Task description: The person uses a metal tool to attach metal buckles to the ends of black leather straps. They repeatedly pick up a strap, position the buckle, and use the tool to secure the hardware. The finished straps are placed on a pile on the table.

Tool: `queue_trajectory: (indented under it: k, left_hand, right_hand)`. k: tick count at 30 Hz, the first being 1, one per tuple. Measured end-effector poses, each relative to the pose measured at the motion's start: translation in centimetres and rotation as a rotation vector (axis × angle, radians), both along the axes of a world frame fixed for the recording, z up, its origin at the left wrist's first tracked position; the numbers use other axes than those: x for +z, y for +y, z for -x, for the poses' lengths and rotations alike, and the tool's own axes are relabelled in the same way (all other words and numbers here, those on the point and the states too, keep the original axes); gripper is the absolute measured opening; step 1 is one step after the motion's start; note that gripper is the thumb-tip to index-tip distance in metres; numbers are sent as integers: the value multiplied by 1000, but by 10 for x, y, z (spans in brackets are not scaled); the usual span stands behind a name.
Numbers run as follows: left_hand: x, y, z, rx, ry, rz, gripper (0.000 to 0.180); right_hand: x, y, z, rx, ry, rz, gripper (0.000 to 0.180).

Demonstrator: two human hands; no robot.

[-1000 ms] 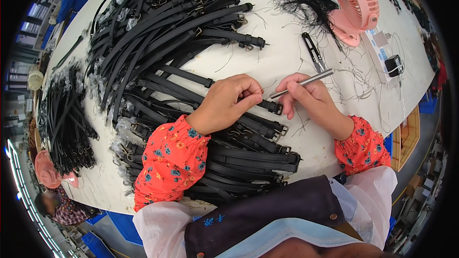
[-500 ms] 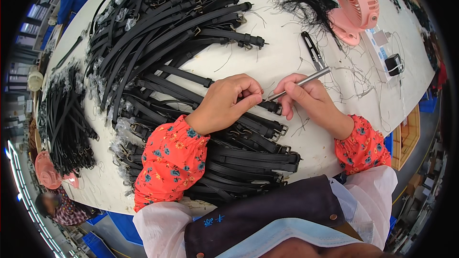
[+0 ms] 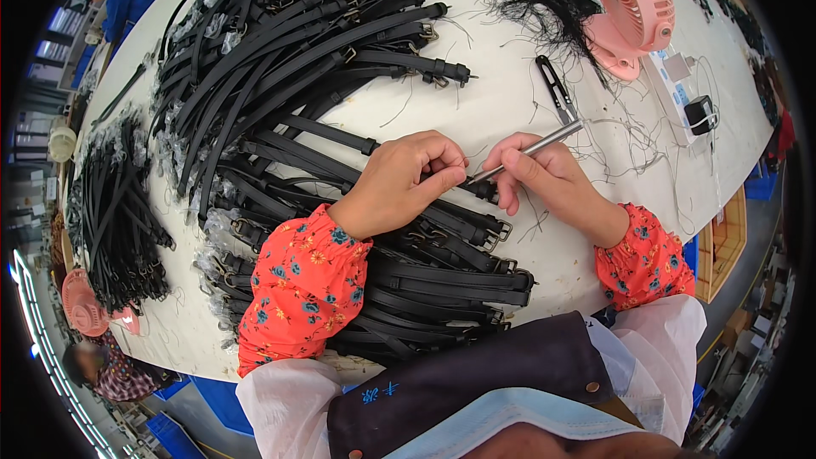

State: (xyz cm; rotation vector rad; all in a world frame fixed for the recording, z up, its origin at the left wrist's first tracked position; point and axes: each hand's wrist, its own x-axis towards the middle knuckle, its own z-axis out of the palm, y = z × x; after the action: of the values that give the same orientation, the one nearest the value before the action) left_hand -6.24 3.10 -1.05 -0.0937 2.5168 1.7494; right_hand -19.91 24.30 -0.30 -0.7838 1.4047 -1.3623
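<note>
My right hand [image 3: 548, 177] is closed around a slim silver pen-shaped metal tool [image 3: 554, 136], its tip pointing down and left. My left hand [image 3: 404, 183] is pinched shut just beside that tip; what lies between the thumb and fingertips is hidden. Under both hands are rows of black belts [image 3: 433, 283] with metal buckles, and one belt end lies just below the tool's tip. A larger heap of black belts [image 3: 280, 59] with clear plastic wrapping spreads across the table beyond my left hand.
Black thread snips [image 3: 554, 85] lie beyond my right hand, amid loose threads. A pink fan [image 3: 633, 8] stands at the far right by a white power strip [image 3: 667, 93]. Another belt bundle [image 3: 127, 221] is at the left. Two other people are at the left edge.
The tool's tip has shifted slightly left toward my left fingertips, and my right fingers have moved a little with it. My left hand stays almost still.
</note>
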Motion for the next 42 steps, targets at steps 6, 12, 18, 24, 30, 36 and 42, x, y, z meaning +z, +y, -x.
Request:
queue_trajectory:
  k: [6, 12, 18, 24, 30, 36, 42]
  left_hand:
    - [0, 0, 0, 3, -11, -12, 12]
    - [-3, 0, 0, 138, -4, -105, 9]
    - [-1, 4, -4, 61, 350, 473, 17]
    - [4, 3, -4, -41, 380, 601, 18]
    - [1, 2, -6, 12, 178, 295, 19]
    - [9, 10, -5, 60, 141, 250, 25]
    - [2, 8, -5, 38, 120, 235, 19]
  right_hand:
    - [2, 0, -1, 7, 10, -10, 40]
    - [3, 0, -2, -38, 4, -4, 41]
    - [-3, 4, 4, -126, 46, 63, 41]
    - [-5, 3, 4, -222, -1, 124, 40]
    - [-6, 3, 3, -227, -37, 115, 39]
    - [-4, 2, 2, -274, -65, 117, 39]
    - [-3, 5, 6, -243, -120, 144, 40]
